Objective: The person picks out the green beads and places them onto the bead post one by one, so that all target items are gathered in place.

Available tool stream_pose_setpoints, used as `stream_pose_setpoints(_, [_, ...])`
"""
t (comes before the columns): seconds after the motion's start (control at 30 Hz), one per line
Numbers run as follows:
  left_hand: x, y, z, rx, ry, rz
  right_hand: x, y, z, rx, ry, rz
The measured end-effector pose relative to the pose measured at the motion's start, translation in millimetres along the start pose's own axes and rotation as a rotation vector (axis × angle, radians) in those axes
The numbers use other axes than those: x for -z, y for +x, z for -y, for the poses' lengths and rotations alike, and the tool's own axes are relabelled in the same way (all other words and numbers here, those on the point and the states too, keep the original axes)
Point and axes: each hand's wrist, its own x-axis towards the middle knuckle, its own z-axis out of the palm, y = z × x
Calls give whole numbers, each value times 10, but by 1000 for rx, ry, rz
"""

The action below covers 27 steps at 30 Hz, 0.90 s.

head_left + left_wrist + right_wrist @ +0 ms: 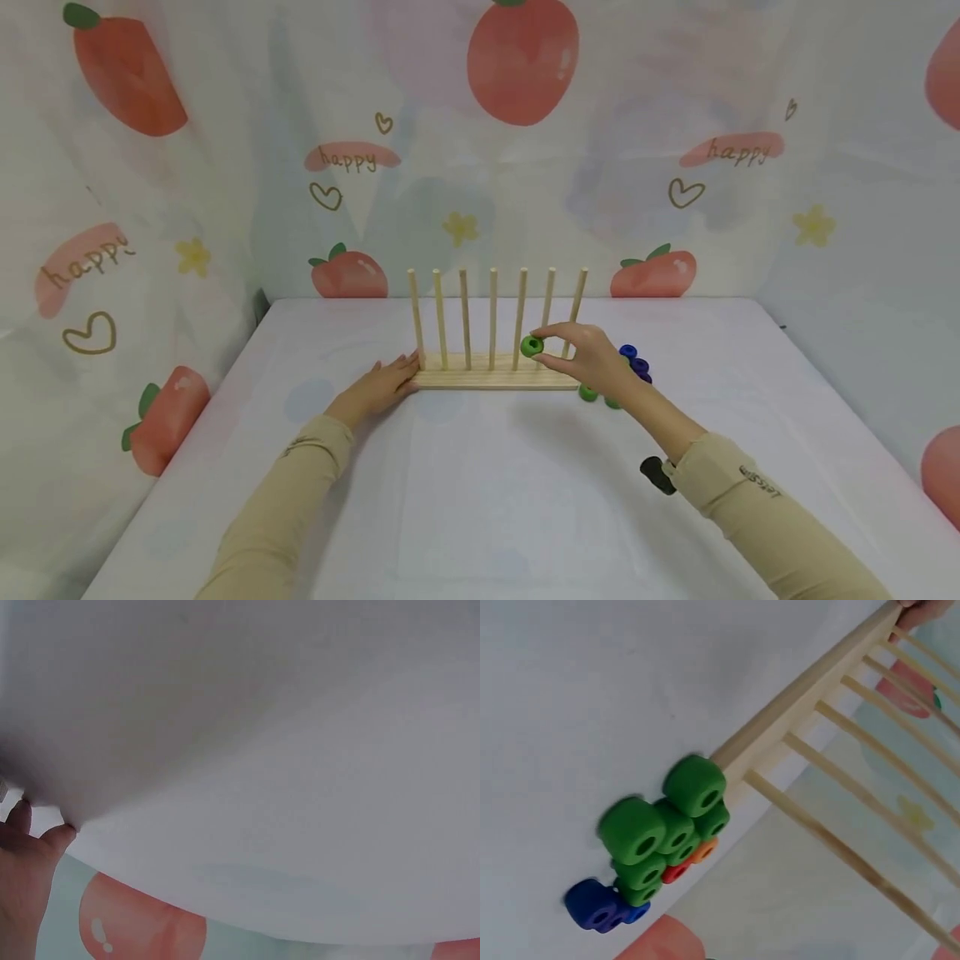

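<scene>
A pale wooden rack [495, 382] with several upright pegs stands on the table. My left hand [378, 387] rests at the rack's left end, its fingers extended against the base. Between thumb and index finger, my right hand [592, 360] pinches a green bead [527, 351] with a hole through it. That bead is held up in front of the pegs on the right side; how far it is from them I cannot tell. No beads show on the pegs. In the right wrist view, the right hand and its bead are out of sight.
Loose beads lie by the rack's right end: several green beads [694, 784], a red bead [676, 871], an orange bead [703, 850] and blue-purple beads [589, 901]. A dark object [657, 475] sits at the right cuff. Fruit-printed cloth [525, 200] hangs behind the white table.
</scene>
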Motion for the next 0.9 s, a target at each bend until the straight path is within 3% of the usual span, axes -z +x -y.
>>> stream_pose_setpoints(0.37, [16, 5, -21, -10, -57, -15, 60, 384, 123, 5, 43, -44])
stream_pose_setpoints(0.67, [20, 27, -9, -3, -73, -6, 89, 600, 211, -28, 64, -14])
stream_pose_setpoints(0.9, [48, 33, -6, 9, -103, 4, 84, 765, 253, 14, 84, -23])
